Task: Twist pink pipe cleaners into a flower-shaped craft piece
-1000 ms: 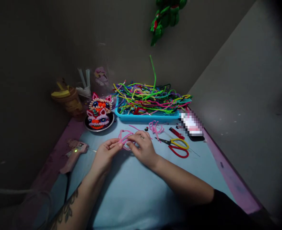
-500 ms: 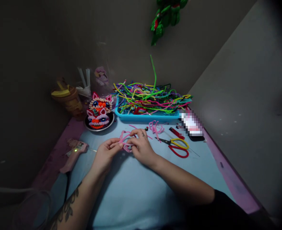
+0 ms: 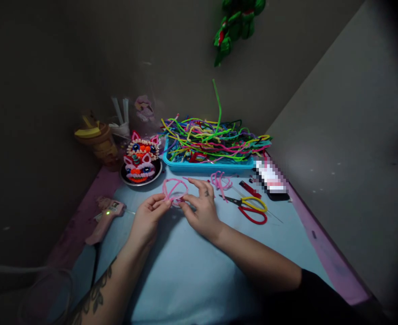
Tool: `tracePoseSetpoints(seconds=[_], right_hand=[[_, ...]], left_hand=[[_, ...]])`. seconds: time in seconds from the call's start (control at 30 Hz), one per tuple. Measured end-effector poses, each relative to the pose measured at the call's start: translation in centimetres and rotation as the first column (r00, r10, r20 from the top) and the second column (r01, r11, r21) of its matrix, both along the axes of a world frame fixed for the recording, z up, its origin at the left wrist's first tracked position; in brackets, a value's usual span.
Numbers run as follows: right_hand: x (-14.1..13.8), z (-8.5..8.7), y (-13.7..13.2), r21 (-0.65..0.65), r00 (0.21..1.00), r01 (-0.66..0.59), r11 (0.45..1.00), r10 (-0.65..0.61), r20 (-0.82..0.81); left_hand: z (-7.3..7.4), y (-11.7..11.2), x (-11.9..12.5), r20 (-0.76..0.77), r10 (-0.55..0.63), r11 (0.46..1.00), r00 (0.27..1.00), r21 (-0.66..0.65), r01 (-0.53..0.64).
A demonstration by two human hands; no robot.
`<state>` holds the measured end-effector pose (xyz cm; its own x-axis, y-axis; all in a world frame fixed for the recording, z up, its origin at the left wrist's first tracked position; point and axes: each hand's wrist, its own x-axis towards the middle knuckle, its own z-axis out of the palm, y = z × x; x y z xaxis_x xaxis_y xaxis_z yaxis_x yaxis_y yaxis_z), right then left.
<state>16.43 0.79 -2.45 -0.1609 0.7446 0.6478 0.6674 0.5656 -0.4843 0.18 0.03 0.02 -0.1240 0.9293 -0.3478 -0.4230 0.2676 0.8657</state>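
Observation:
Between my hands is a rounded pink pipe-cleaner frame (image 3: 175,181), with strands crossing inside its loop. My left hand (image 3: 150,214) pinches its lower left edge between thumb and fingers. At the lower right edge, my right hand (image 3: 201,207) has its thumb and a finger on the frame, while the index finger stretches out above. Part of the frame's lower side is hidden by the fingertips. To the right lies a loose bundle of pink pipe cleaners (image 3: 221,180). Scissors (image 3: 246,203) with one yellow and one red handle rest beyond it.
A blue tray (image 3: 207,167) heaped with coloured pipe cleaners stands at the back. Left of it, a dark bowl (image 3: 141,181) holds fuzzy animal-face pieces. A pink glue gun (image 3: 106,221) lies left, and a phone (image 3: 271,180) right, near a red-handled tool (image 3: 251,189).
The pink frame has turned and now shows as a wider loop above my fingertips. My right hand's fingers have spread and shifted slightly right; my left hand keeps its pinch.

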Motion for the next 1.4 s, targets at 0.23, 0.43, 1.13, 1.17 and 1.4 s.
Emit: tracePoseSetpoints(seconds=[0.23, 0.43, 1.13, 1.17, 1.4], right_hand=[[-0.2, 0.1, -0.1, -0.034, 0.999, -0.016, 0.999, 0.015, -0.050], [-0.1, 0.7, -0.7, 0.038, 0.983, -0.176, 0.984, 0.178, -0.035], [0.1, 1.1, 0.4, -0.204, 0.967, -0.239, 0.949, 0.215, -0.134], [0.1, 1.1, 0.4, -0.207, 0.968, -0.240, 0.948, 0.217, -0.129], [0.1, 1.0, 0.3, -0.236, 0.969, -0.247, 0.940, 0.240, -0.058]], left_hand=[[-0.5, -0.1, 0.0, -0.027, 0.005, 1.000, 1.000, 0.009, -0.005], [-0.8, -0.3, -0.1, -0.110, 0.031, 0.998, 0.993, 0.061, -0.024], [-0.5, -0.2, -0.1, -0.123, -0.064, 0.997, 0.990, 0.026, 0.068], [-0.6, -0.2, -0.1, -0.134, -0.062, 0.997, 0.989, 0.033, 0.067], [-1.3, -0.3, -0.3, -0.274, -0.061, 0.987, 0.960, 0.124, 0.099]])
